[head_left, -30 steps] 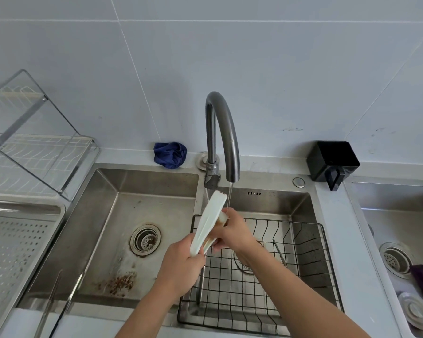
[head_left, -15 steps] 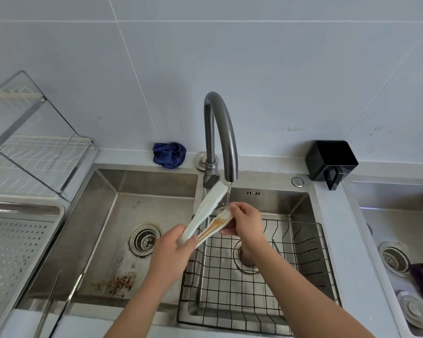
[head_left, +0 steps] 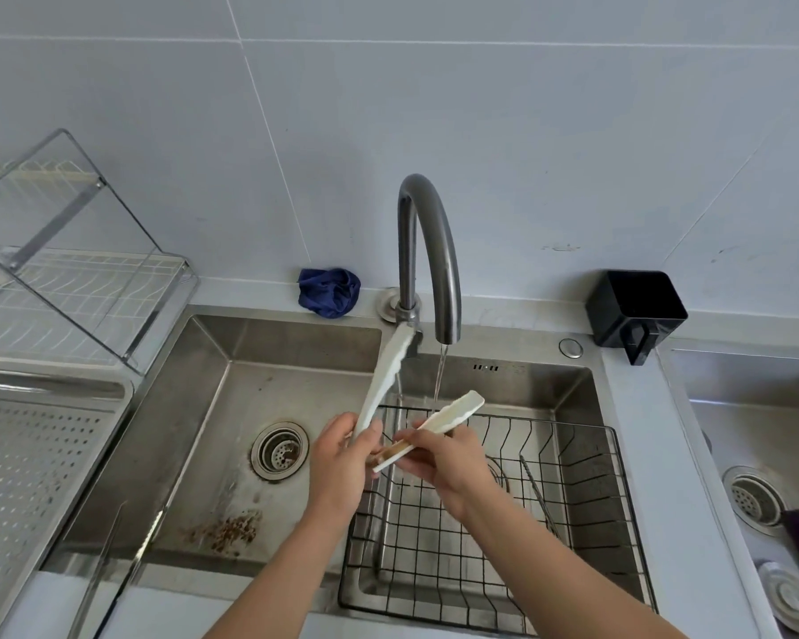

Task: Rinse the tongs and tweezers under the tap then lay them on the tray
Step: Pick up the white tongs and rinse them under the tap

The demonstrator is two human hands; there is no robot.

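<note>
Tongs: white tongs (head_left: 381,385), wood-coloured inside near the hinge, are held over the divider between the two bowls of the sink (head_left: 250,362). They are sprung open in a V.
Left hand: the left hand (head_left: 342,458) curls round one blade low down, close to the hinge. That blade points up and away toward the foot of the tap (head_left: 434,232).
Right hand: the right hand (head_left: 448,463) pinches the other blade near the hinge. That blade slants up and to the right, with its tip over the far edge of the wire basket (head_left: 457,569).
Water: a thin stream (head_left: 440,375) drops from the spout onto the right-hand blade, just beyond the fingers. The left-hand blade stands beside the stream, not under it.
What the move turns on: the hinge sits nearest the person, between both hands, and both tips point away. The stream falls inside the V on its right side, so I'd judge the left blade must swing rightward to get wet.
Tray: the perforated steel tray (head_left: 28,463) lies past the sink's left edge, well apart from the tongs. The left hand is the nearer one.
Tweezers: a thin metal piece (head_left: 538,493) lies in the basket right of the hands. Whether it is the tweezers I cannot tell.
Stage: tongs mid-rinse, by my reading, with nothing on the tray yet.
</note>
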